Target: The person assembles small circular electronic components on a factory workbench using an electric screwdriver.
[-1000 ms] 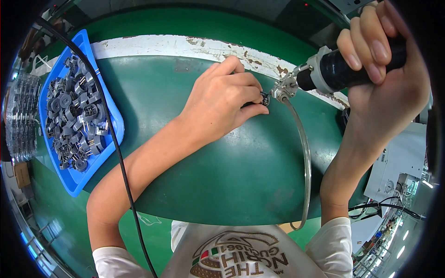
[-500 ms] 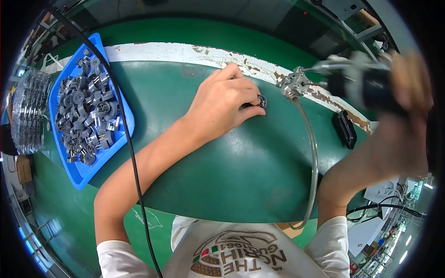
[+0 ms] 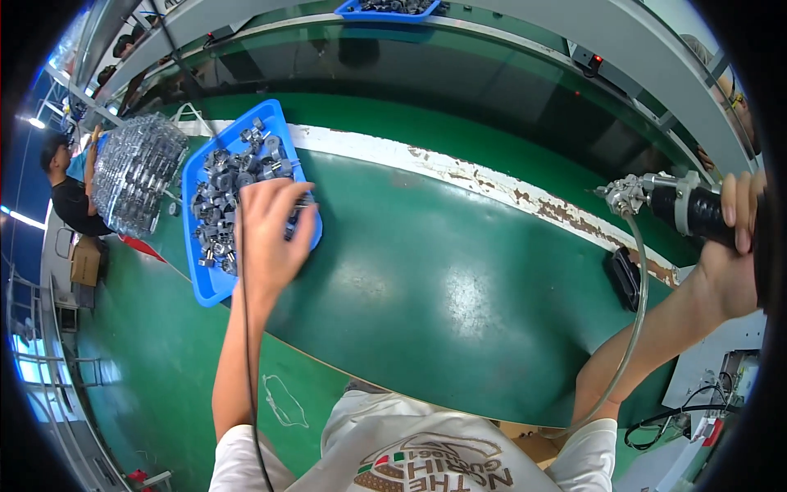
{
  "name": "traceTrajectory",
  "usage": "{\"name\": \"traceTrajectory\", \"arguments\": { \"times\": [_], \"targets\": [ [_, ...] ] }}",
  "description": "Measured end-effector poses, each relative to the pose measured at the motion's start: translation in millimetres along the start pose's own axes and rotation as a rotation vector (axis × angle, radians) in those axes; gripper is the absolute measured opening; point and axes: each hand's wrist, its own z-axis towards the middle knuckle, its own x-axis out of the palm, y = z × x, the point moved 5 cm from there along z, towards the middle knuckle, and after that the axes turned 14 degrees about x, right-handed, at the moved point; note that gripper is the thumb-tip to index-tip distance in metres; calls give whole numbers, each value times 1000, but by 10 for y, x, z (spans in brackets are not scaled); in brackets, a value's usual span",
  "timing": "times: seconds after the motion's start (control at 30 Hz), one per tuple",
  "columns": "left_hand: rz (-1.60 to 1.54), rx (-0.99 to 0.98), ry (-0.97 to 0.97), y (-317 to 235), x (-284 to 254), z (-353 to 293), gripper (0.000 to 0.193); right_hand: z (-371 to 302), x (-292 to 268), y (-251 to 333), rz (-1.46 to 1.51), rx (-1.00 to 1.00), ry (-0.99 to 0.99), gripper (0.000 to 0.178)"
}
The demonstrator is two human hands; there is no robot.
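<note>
My left hand (image 3: 275, 225) is over the right side of a blue tray (image 3: 209, 289) heaped with small dark-grey round parts with metal pins (image 3: 220, 176). Its thumb and forefinger close around one small dark-grey part (image 3: 302, 200), partly hidden, at the tray's right rim. At the far right, my right hand (image 3: 732, 238) grips the black body of a dispensing gun (image 3: 697, 211). The gun's metal nozzle head (image 3: 625, 195) points left, above the bench's white edge strip. A clear hose (image 3: 639, 303) hangs from that head and curves down past my right forearm.
A black case-like object (image 3: 626, 279) lies on the green bench (image 3: 393, 271) below the gun. Stacked clear plastic trays (image 3: 139, 176) stand left of the blue tray. A black cable (image 3: 243, 344) hangs before my left arm. Another person (image 3: 70, 184) is at far left; a second blue tray (image 3: 385, 15) lies beyond.
My left hand has moved left from mid-bench to the blue tray. The gun, blurred before, is now steadier in my right hand. The view has shifted, showing more of the far side.
</note>
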Motion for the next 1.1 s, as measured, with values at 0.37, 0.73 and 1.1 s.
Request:
{"name": "traceTrajectory", "arguments": {
  "times": [0.37,0.73,1.1],
  "targets": [
    [69,-136,-170,927,16,69,16,28,42,-241,-9,27,-143,28],
    [142,-434,239,3344,983,863,29,7,154,-293,0,48,-202,24],
    [-213,-483,348,3784,1579,972,43,-48,313,-323,-17,86,-225,22]
  ]
}}
